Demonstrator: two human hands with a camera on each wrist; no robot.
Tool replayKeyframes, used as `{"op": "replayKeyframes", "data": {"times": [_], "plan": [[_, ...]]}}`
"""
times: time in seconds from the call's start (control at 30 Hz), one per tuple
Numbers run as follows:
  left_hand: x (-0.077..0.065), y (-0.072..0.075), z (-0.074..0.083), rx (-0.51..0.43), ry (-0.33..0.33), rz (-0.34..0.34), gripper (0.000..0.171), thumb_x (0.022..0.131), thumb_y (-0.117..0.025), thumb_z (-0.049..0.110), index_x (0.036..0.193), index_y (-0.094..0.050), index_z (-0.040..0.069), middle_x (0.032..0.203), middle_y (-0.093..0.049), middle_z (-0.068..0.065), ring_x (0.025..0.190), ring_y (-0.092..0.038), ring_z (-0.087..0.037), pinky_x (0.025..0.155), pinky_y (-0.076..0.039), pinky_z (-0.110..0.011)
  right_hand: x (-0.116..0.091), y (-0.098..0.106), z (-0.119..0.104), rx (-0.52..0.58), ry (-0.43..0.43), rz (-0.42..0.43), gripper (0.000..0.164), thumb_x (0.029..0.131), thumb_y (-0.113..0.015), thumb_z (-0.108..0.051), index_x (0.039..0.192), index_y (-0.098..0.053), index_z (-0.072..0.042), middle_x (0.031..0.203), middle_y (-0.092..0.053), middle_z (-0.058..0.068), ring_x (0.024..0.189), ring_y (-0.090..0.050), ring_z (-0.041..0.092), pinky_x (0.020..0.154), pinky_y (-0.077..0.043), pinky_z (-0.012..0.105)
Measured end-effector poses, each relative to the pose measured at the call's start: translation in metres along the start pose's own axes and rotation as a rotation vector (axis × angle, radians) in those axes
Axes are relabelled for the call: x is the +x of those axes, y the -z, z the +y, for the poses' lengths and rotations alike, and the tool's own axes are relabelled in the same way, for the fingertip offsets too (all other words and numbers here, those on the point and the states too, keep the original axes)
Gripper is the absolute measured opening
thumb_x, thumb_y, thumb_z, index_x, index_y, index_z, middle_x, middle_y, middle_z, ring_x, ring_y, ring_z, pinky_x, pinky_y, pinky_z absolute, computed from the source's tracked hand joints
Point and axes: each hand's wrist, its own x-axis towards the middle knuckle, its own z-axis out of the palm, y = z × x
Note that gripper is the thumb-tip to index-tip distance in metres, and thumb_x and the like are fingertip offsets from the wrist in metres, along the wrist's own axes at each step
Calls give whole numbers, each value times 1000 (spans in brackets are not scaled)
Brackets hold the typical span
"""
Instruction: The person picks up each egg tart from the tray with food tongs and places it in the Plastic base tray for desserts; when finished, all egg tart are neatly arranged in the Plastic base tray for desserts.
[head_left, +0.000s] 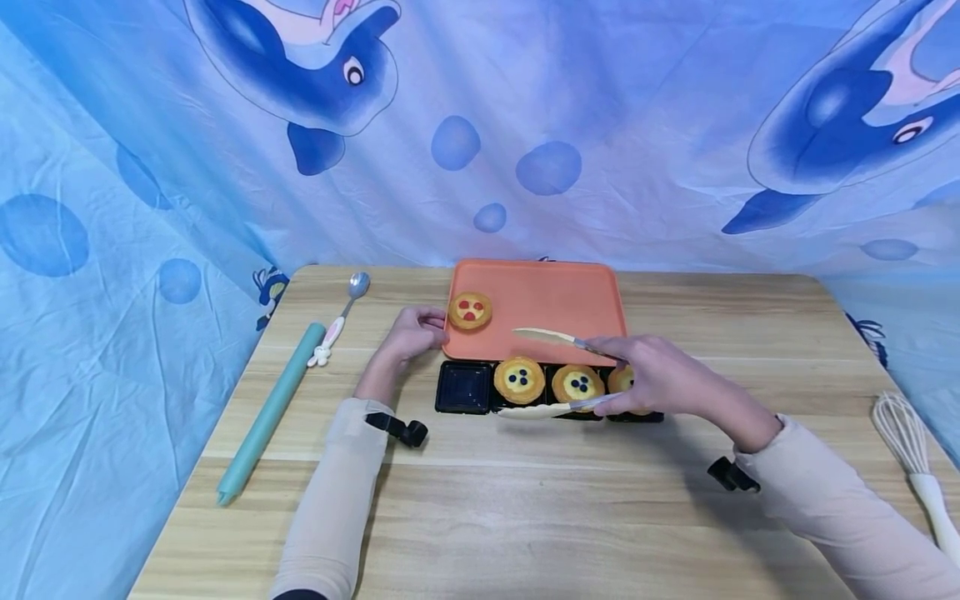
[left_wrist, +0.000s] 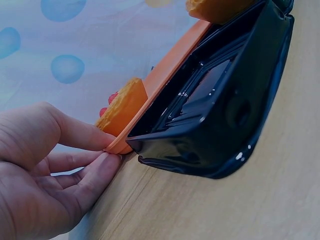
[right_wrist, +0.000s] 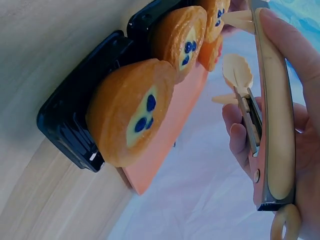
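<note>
The two hands are well apart, near the middle of the frame. The left hand pinches the edge of the orange tray at its lower left corner. A little tart with red dots sits on the left side of the tray, just beside those fingers.

The right hand, right of the middle, grips the tongs. The two arms of the tongs are spread wide and point left.

A row of black cups sits just below the tray. The left cup shows its black bottom. The other three cups hold tarts with blue dots.

A green stick and a bunny spoon lie at the left of the wooden table. A whisk lies at the far right.
</note>
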Motion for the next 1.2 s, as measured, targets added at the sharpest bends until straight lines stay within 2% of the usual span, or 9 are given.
{"op": "replayKeyframes", "data": {"times": [0.17,0.53,0.63,0.8,0.87,0.93,1.03,1.1,1.2], "plan": [[-1,1,0,-1,1,10,49,77,-62,-14,125,-56,-11,111,-61,-22,89,-59,-22,70,-55,-24,2,6,0,-7,-17,10,85,72,-88,-41,142,-54,-8,125,-65,6,84,-58,21,60,-45,30],[0,3,-5,-2,-20,2,49,77,-62,-13,126,-55,-12,111,-61,-22,90,-59,-22,71,-54,-24,22,28,-2,-17,26,64,87,74,-84,-48,143,-53,-4,121,-67,11,79,-57,16,64,-48,35],[1,4,-6,-1,-23,-4,50,77,-62,-13,126,-55,-12,111,-61,-22,90,-59,-22,71,-54,-24,33,33,-2,-4,34,94,85,75,-85,-45,143,-53,-5,111,-70,9,73,-56,16,62,-48,36],[0,5,-6,-1,-27,2,50,77,-62,-14,126,-55,-12,110,-61,-21,89,-59,-21,70,-54,-24,60,39,-2,10,-4,115,87,76,-84,-47,146,-50,-9,71,-60,4,59,-50,17,55,-41,33],[-1,5,-6,-4,-31,5,49,77,-61,-14,126,-55,-12,110,-61,-22,88,-59,-21,70,-54,-23,73,39,-2,24,-38,116,89,75,-84,-47,147,-48,-8,73,-63,7,63,-55,20,55,-42,35],[-1,5,-6,-3,-34,2,49,77,-61,-14,126,-55,-12,110,-61,-22,88,-60,-22,70,-54,-23,86,38,0,36,-69,116,90,75,-84,-47,146,-48,-4,93,-70,15,76,-63,26,60,-46,37],[-2,5,-5,2,-34,-5,49,77,-61,-14,126,-55,-11,112,-60,-22,90,-60,-23,71,-54,-24,103,33,5,43,-97,103,92,74,-85,-46,144,-48,2,105,-70,17,88,-66,27,66,-49,38],[-2,4,-5,10,-35,-9,49,77,-62,-13,126,-55,-11,112,-60,-21,91,-60,-23,72,-55,-25,112,29,7,35,-98,88,92,75,-85,-45,143,-47,4,87,-69,15,75,-63,23,63,-48,35],[-1,3,-4,12,-37,-4,48,77,-63,-13,125,-56,-10,110,-61,-20,90,-60,-22,72,-55,-24,121,22,9,31,-79,67,90,76,-85,-43,145,-47,0,60,-52,3,51,-42,16,48,-36,31]]}}
